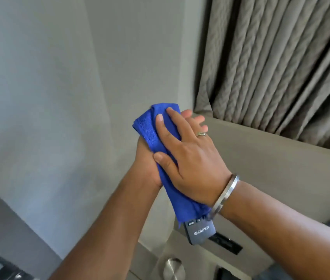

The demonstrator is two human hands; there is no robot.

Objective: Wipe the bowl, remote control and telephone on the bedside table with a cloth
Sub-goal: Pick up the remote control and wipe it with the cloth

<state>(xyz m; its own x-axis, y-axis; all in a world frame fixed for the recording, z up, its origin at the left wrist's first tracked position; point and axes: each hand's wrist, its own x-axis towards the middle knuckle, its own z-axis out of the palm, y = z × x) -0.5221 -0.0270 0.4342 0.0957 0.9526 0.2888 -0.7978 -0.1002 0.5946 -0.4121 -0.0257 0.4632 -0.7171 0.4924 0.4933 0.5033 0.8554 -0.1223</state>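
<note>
Both hands are raised in front of the wall. My left hand point(147, 168) grips the remote control from underneath; only the remote's grey lower end point(200, 232), marked CROWN, sticks out below. A folded blue cloth point(156, 126) is wrapped over the rest of the remote. My right hand point(190, 156), with a ring and a steel bangle, lies flat on the cloth and presses it against the remote, thumb hooked round the left side. The bowl and telephone are out of view.
A grey-green wall point(49, 98) fills the left. Pleated brown curtains point(271, 57) hang at the upper right above a padded beige panel point(261, 154). A wall panel with a round metal knob point(173, 268) and dark switch plate point(225, 242) sits below the hands.
</note>
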